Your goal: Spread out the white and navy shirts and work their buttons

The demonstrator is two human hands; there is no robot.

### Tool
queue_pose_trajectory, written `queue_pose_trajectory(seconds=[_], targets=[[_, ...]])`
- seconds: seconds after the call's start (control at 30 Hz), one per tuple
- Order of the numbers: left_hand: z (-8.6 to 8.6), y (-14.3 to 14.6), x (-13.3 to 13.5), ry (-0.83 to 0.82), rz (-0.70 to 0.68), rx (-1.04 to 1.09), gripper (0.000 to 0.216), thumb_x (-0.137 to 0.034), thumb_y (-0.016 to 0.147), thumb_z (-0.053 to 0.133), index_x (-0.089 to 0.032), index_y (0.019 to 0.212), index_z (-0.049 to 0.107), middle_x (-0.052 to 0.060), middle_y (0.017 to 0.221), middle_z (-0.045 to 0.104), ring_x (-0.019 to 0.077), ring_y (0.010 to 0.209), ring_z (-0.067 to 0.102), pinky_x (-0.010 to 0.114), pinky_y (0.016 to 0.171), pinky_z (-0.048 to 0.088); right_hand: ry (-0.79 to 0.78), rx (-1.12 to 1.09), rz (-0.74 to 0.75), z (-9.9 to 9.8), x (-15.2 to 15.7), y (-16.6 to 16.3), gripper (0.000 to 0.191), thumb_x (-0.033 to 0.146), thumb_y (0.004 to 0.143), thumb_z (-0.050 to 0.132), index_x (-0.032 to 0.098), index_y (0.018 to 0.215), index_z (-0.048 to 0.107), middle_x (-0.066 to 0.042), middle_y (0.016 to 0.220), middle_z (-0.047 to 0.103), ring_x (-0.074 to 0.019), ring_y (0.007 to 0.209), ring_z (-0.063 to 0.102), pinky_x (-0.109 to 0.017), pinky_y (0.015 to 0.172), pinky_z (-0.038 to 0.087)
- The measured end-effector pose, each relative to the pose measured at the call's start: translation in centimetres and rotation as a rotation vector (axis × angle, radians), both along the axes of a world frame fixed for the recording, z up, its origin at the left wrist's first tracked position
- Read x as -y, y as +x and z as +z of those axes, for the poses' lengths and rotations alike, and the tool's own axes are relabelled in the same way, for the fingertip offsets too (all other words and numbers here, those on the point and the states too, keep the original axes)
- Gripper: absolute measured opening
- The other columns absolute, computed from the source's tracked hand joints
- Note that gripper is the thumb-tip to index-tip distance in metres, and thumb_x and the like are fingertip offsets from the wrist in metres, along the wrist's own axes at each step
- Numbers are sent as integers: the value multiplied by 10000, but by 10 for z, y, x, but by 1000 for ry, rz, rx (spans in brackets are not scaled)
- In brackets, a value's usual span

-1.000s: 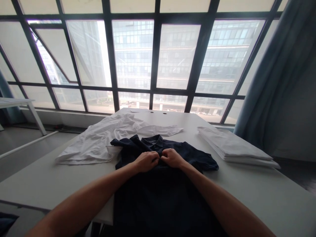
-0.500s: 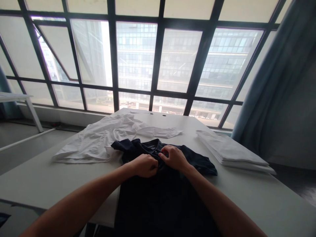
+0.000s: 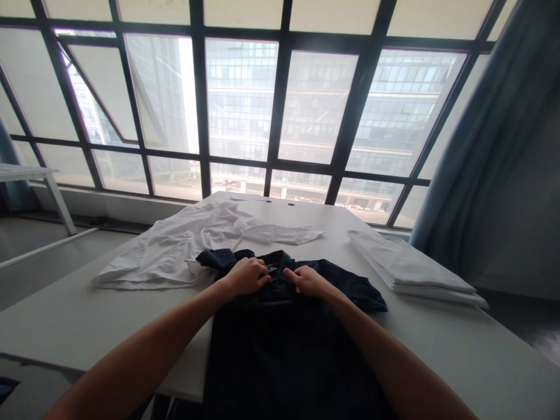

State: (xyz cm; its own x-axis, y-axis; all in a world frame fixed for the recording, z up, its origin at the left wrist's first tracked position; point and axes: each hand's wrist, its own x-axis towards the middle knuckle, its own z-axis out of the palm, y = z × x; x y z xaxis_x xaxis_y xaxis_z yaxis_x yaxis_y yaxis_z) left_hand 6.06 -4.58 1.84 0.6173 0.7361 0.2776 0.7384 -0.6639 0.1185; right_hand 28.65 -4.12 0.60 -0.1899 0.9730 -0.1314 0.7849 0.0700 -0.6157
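Dark navy polo shirt (image 3: 289, 326) lies face up on the pale grey tabletop (image 3: 459, 338), collar toward the far edge and hem hanging over the near edge, so the collar sits within easy reach. In the head view, the left hand (image 3: 247, 275) is curled with its grip pinched on the fabric at the left of the collar, and the right hand (image 3: 308, 280) rests just beside it with fingers pressed on the placket. A loose, crumpled white shirt (image 3: 175, 251) sprawls toward the left edge, touching the polo's sleeve. A neat stack of folded white garments (image 3: 406, 262) sits apart near the right edge.
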Motion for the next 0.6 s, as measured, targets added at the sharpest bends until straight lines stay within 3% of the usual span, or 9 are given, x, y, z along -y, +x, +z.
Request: queue_pose_trajectory(seconds=[0.1,0.2,0.3,0.43,0.53,0.6], targets=[[3,3,8,-68,-152,-25,160,-235,886,589,-193,844,737,46,909,705,190,805,656,277,734,467,186,-30,-100,-8,-9,-2,463,553,895,516,146,740,674,-68,654,679,-160,596,602,-263,583,423],[1,9,15,-3,-248,-23,140,-175,860,595,-207,828,727,36,881,712,203,901,644,299,849,457,340,-83,-60,-17,-16,-8,333,477,829,614,149,814,673,-60,764,697,-168,696,613,-268,648,435],[-1,15,20,28,-265,5,146,-200,879,580,-208,852,723,47,895,723,212,951,644,315,907,447,381,-166,-58,-21,-21,-9,240,398,773,640,158,756,633,-18,704,651,-145,652,568,-263,627,430],[1,15,16,-64,22,22,278,-356,943,496,-203,878,719,72,851,731,231,841,691,300,770,487,303,-408,-120,-10,-18,4,186,308,707,646,164,816,602,24,652,601,-112,566,517,-239,552,420],[4,4,4,-94,306,13,366,-417,955,443,-197,873,725,108,898,737,268,912,694,330,791,491,51,-538,-90,5,-10,15,375,193,622,638,161,994,599,52,629,590,-89,487,470,-218,479,370],[5,-6,-6,-149,472,-16,435,-488,944,432,-175,897,732,149,975,733,302,969,682,359,807,496,-45,-569,-2,13,-4,22,432,157,578,622,161,1010,611,50,655,604,-90,507,487,-214,489,371]])
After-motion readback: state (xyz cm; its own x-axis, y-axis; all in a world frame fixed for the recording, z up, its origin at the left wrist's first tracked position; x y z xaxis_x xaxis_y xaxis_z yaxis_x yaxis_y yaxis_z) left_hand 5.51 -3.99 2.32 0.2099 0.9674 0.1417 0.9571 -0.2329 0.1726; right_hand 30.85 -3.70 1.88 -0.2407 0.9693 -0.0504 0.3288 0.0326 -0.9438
